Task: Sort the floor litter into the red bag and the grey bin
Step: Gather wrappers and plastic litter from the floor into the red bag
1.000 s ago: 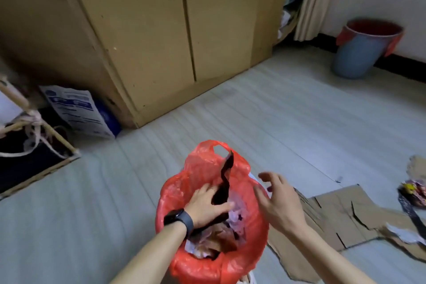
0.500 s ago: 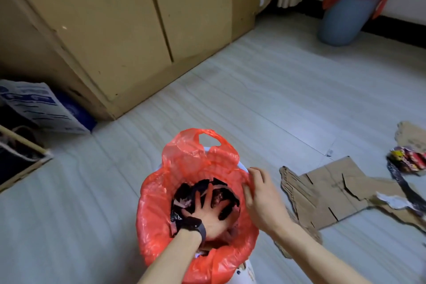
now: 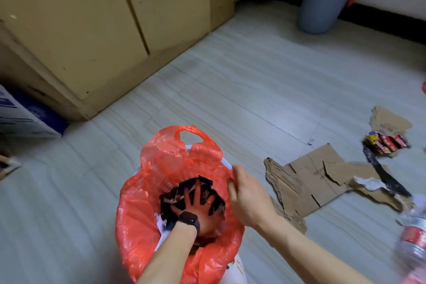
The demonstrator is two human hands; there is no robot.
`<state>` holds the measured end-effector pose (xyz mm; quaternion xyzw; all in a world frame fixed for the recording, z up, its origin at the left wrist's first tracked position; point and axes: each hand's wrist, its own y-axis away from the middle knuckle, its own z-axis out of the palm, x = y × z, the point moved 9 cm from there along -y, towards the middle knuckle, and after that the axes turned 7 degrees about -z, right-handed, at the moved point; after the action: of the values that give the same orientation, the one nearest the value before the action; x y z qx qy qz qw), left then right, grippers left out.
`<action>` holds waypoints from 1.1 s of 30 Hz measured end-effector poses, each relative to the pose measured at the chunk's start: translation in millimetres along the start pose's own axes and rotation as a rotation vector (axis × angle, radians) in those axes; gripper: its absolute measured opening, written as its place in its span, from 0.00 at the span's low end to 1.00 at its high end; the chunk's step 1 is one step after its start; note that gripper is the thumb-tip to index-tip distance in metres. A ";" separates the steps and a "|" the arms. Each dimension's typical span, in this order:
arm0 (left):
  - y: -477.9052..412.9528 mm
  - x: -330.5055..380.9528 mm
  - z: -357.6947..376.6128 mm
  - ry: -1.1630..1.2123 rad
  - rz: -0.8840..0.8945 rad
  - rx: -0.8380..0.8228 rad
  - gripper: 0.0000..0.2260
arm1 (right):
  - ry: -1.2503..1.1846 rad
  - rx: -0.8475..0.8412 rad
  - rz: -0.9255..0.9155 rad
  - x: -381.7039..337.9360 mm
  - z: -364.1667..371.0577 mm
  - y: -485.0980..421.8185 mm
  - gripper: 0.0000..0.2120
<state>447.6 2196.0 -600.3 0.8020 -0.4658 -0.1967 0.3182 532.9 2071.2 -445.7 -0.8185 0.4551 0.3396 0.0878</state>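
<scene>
- The left grip is inside the red bag. Its fingers are straight and spread, palm down, pressing on the dark litter in the bag. A black watch sits on its wrist.
- The right grip is just right of the left grip, with its fingers curled round the right rim of the bag.
- The red bag surrounds the left grip and lines a white container. Its handle loop stands up beyond both grips.
- The grey bin stands well beyond the right grip, by the far wall, with a red liner.
- The cardboard pieces lie flat on the floor, just right of the right grip.
- The snack wrappers, black strip and paper scrap lie farther right, at the cardboard's far side.
- The plastic bottle is blurred, right of the right forearm.
- The cupboard stands beyond and left of the left grip.
</scene>
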 end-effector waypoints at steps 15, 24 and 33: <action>172.6 79.5 -204.7 0.052 0.377 0.384 0.22 | 0.243 -0.047 0.036 32.0 -132.5 108.9 0.26; 294.0 341.8 -194.5 -0.278 0.758 0.395 0.21 | 0.410 0.181 0.400 184.6 -339.0 299.9 0.24; 317.1 481.7 -37.2 -0.426 0.920 0.194 0.21 | 0.108 0.418 0.699 306.2 -358.6 459.1 0.22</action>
<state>508.6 1672.7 -362.8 0.4819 -0.8411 -0.1512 0.1938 442.9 1437.1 -294.1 -0.5959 0.7688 0.2057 0.1073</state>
